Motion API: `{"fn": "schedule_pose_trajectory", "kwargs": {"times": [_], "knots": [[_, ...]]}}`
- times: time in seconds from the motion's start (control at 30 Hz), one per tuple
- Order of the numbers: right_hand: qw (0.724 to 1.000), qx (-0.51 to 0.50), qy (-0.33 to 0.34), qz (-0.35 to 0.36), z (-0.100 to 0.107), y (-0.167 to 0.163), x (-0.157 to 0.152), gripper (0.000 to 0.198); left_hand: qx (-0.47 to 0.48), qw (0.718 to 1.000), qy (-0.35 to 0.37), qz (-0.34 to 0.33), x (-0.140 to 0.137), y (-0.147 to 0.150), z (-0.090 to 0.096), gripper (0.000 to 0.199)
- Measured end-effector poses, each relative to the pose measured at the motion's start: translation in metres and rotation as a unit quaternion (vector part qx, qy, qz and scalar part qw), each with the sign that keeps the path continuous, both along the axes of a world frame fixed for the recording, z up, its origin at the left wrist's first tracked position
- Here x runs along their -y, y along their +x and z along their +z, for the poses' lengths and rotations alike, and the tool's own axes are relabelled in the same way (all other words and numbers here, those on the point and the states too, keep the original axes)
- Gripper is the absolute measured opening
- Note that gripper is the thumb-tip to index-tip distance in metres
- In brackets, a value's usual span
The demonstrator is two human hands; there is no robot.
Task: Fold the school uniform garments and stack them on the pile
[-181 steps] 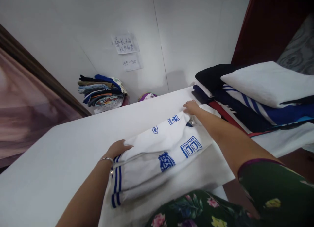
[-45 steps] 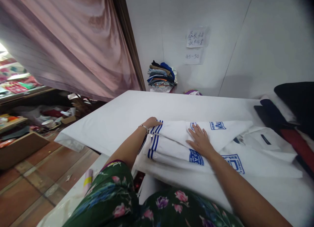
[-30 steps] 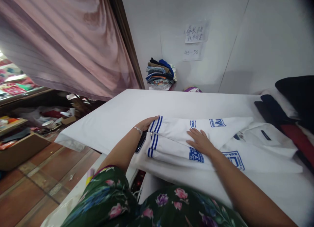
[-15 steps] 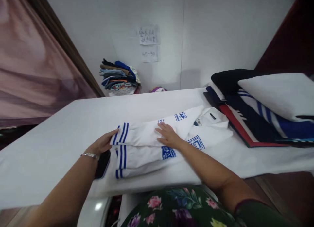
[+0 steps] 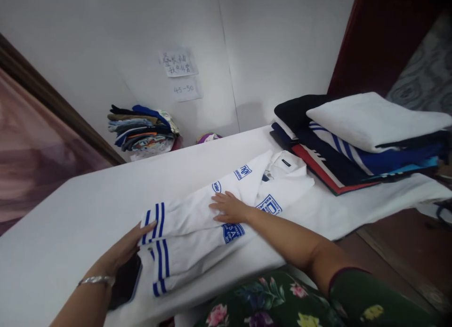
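A white jacket (image 5: 197, 214) with blue prints and blue-striped cuffs lies folded lengthwise on the white table, its collar pointing to the right. My left hand (image 5: 123, 244) pinches the striped cuff end, thumb on top and the other fingers mostly hidden beneath the cloth. Flat on the upper sleeve rests my right hand (image 5: 231, 208), fingers spread beside an oval blue print. A dark phone (image 5: 125, 280) lies under my left wrist, partly covered by it.
A tall stack of folded clothes (image 5: 353, 134) stands at the table's right. Beyond the far edge sits another clothes pile (image 5: 143, 127). Paper notes (image 5: 180, 63) hang on the wall, and a pink curtain (image 5: 45, 148) drapes at the left.
The view has turned right, so things appear shifted left. My left hand still holds the cuff, its thumb now over the stripes. My right hand stays spread on the jacket.
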State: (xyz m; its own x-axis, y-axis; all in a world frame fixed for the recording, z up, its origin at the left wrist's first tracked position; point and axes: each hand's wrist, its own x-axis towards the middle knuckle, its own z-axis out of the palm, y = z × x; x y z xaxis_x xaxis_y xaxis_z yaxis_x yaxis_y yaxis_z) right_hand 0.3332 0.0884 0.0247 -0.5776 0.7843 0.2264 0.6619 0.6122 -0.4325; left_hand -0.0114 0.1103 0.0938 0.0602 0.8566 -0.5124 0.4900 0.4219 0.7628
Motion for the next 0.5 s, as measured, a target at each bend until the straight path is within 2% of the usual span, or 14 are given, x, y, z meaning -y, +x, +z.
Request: {"fn": "schedule_pose_trajectory", "kwargs": {"times": [0.07, 0.13, 0.27, 0.37, 0.5], "knots": [[0.999, -0.016, 0.037, -0.014, 0.003, -0.003, 0.002, 0.062, 0.020, 0.999, 0.030, -0.003, 0.003, 0.001, -0.002, 0.035], [0.999, -0.014, 0.045, -0.007, 0.005, -0.007, 0.005, 0.066, 0.037, 0.998, 0.056, 0.004, 0.006, 0.004, -0.004, 0.048], [0.997, 0.064, -0.018, 0.041, 0.003, -0.014, 0.007, 0.065, 0.029, 0.994, 0.098, 0.040, 0.011, 0.016, -0.002, 0.061], [0.996, 0.075, -0.023, 0.040, -0.001, -0.015, 0.006, 0.065, 0.054, 0.988, 0.122, 0.080, 0.017, 0.029, 0.009, 0.063], [0.997, 0.030, -0.049, 0.041, -0.001, -0.013, 0.006, 0.069, 0.121, 0.976, 0.135, 0.124, 0.026, 0.056, 0.038, 0.048]]}}
